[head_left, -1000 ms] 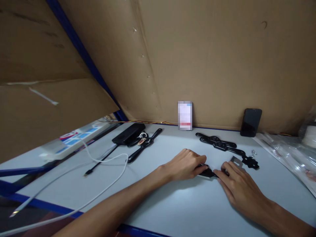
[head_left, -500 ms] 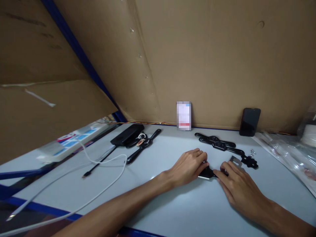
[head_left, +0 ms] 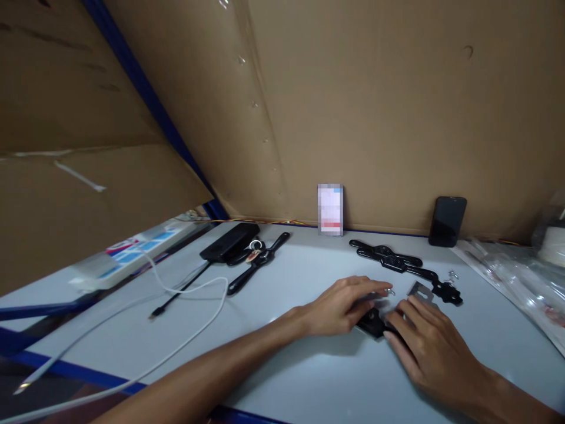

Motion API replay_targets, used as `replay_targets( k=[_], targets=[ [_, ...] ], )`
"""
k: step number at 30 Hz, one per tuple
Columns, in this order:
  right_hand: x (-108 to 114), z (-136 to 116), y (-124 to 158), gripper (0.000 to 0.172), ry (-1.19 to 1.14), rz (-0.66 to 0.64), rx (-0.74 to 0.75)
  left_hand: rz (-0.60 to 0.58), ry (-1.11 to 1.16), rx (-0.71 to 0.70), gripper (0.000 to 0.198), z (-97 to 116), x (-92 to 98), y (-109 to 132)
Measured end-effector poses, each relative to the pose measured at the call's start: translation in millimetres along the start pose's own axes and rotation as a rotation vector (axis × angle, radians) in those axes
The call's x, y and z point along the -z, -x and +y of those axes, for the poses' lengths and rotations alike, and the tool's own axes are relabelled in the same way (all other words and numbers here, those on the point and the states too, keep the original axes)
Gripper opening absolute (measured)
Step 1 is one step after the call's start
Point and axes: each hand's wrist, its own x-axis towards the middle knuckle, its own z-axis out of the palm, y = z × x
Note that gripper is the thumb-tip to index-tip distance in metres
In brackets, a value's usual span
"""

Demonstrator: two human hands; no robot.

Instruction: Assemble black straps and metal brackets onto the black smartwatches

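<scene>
A black spokeshave (head_left: 371,323) lies low over the table in front of me, its left end hidden beneath my left hand. My right hand (head_left: 435,344) has its fingers closed around the spokeshave's right side. Above the tool, my left hand (head_left: 339,306) has its fingers stretched out to the right, the thumb apart and close to the spokeshave body. Small silver screws (head_left: 390,291) are at the left fingertips; whether they are touched I cannot tell. Just beyond my right hand lies a flat grey blade (head_left: 419,291) with a cut-out, partly covered by the fingers.
Two more spokeshaves (head_left: 388,257) lie behind, near a black lobed plate (head_left: 447,292) and small screws (head_left: 453,275). Another spokeshave (head_left: 260,263) with keys, a black adapter (head_left: 229,242) and white cable (head_left: 189,341) lie left. Two phones and plastic bags (head_left: 512,280) stand or lie behind.
My left hand has opened from a pinch at the spokeshave, and its index finger now reaches right to the small screws. The spokeshave's body is tilted differently and shows more of its face.
</scene>
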Motion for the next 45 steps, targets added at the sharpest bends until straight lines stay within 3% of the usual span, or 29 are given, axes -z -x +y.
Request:
replay_targets(
  k=[2,6,9,16,20,23,27,31,34,38,41,45],
  targets=[
    [2,1,0,0.036,-0.032,-0.025,0.024,0.082,0.007,0.012,0.037,-3,-2.5,1],
    [0,3,1,0.066,-0.124,-0.21,0.15,0.19,0.034,0.052,0.033,-9,-4.4,1],
    [-7,4,1,0.067,-0.097,-0.243,0.076,0.169,0.022,0.041,0.035,-9,-3.4,0],
    [-8,12,-4,0.061,0.055,-0.138,-0.126,0.142,-0.085,0.049,0.039,-16,-1.9,2],
    [-1,18,-6,0.065,-0.075,-0.317,-0.119,0.15,-0.12,0.019,0.04,-18,5.7,1],
    [0,21,-5,0.068,-0.121,-0.416,-0.152,0.084,-0.117,-0.038,0.039,-10,13.7,0],
    [-9,22,1,0.069,-0.07,-0.369,-0.182,-0.057,-0.157,-0.025,0.03,-1,16.5,-4],
    [-12,18,1,0.074,0.029,-0.256,-0.193,-0.044,-0.17,0.073,0.029,-3,10.4,-3],
    [-3,14,-3,0.07,0.007,-0.202,-0.024,-0.013,-0.134,0.083,0.045,-8,6.6,0],
    [5,9,-7,0.065,-0.119,-0.291,0.143,0.087,-0.086,0.026,0.064,-14,5.7,3],
    [1,10,-6,0.065,-0.137,-0.289,0.049,0.103,-0.08,0.021,0.061,-14,6.7,3],
    [-10,19,-3,0.06,-0.025,-0.223,-0.117,0.02,-0.151,0.014,0.044,-7,8.1,1]
  ],
)
